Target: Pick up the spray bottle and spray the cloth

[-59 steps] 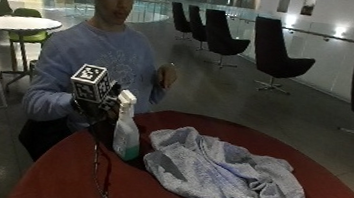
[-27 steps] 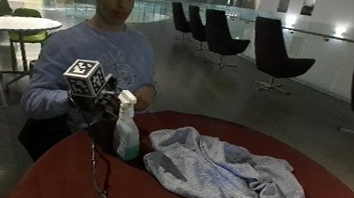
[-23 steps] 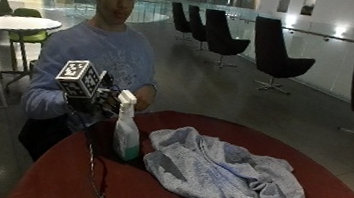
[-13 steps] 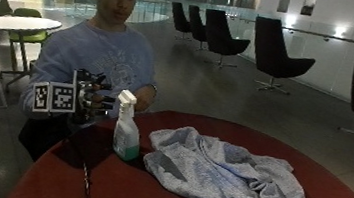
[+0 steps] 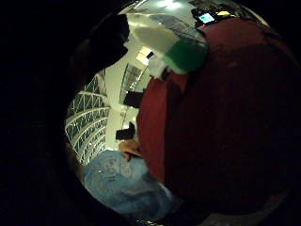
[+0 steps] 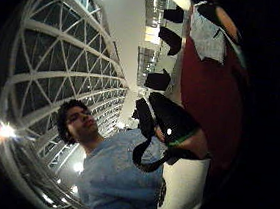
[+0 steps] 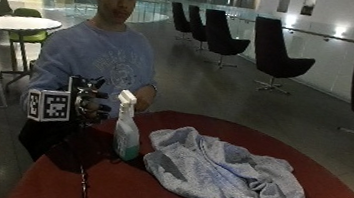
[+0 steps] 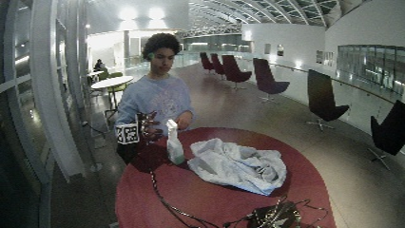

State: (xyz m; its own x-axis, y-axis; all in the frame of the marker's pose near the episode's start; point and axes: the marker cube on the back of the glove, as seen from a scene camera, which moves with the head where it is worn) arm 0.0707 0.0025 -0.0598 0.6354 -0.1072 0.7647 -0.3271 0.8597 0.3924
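The spray bottle [image 7: 126, 134], white-headed with green liquid, stands upright on the round red table [image 7: 152, 197]. Just to its right lies the crumpled grey-blue cloth [image 7: 222, 177]. My gloved right hand [image 7: 93, 102] hovers left of the bottle at the height of its head, fingers spread and holding nothing, a small gap from it. In the wide outside view the hand [image 8: 149, 127], bottle [image 8: 174, 148] and cloth [image 8: 237, 164] stand the same way. The little finger side palm view shows the bottle [image 5: 181, 52] on the table [image 5: 221, 117]. The cloth [image 6: 207, 33] shows in the thumb side palm view.
The person's bare left hand [image 7: 143, 106] rests behind the bottle at the table's far edge. A dark device with cables [image 8: 275, 216] sits at the table's near edge. Black chairs [image 7: 272, 57] stand well behind.
My hand has drawn back from the bottle's head, moving left and lower. The bottle stays upright in place and the cloth has not moved.
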